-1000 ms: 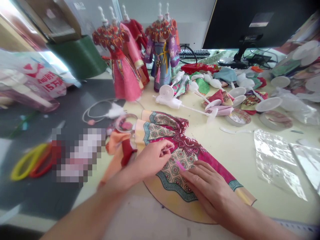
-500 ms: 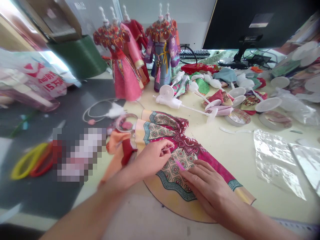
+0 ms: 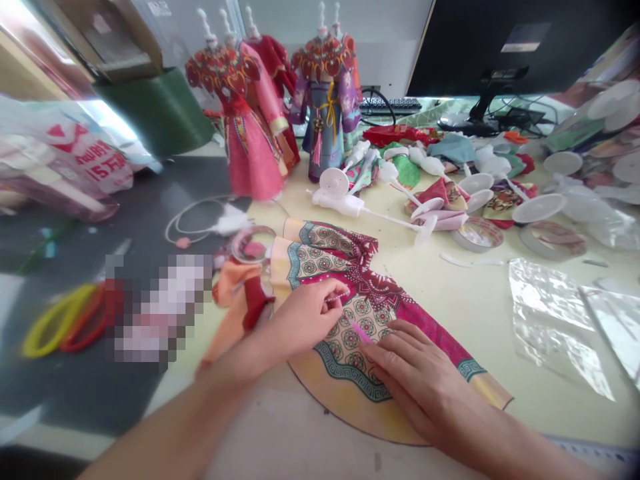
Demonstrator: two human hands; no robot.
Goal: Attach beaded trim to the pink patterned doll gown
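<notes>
A patterned doll dress [image 3: 350, 373] in magenta, cream and teal lies spread flat on the table, with a pale yellow hem. My left hand [image 3: 313, 313] rests over its middle, thumb and fingers pinched together. Tiny pale dots show at those fingertips, too small to name. To the right, my right hand [image 3: 415, 373] lies low on the skirt, its fingers close together. From between its thumb and index finger a slim pink pointed piece [image 3: 361, 333] juts toward my left hand; the remainder of it is hidden.
Dressed doll forms [image 3: 253, 153] stand behind the dress. White doll stands [image 3: 337, 200] and fabric scraps lie at the back right, near tape rolls [image 3: 477, 235] and clear plastic bags [image 3: 550, 313]. Yellow-and-red-handled scissors [image 3: 60, 320] and orange cloth [image 3: 230, 313] lie left.
Both hands keep almost the same place and pose over the dress. The view shifts very slightly; nothing else visibly moves.
</notes>
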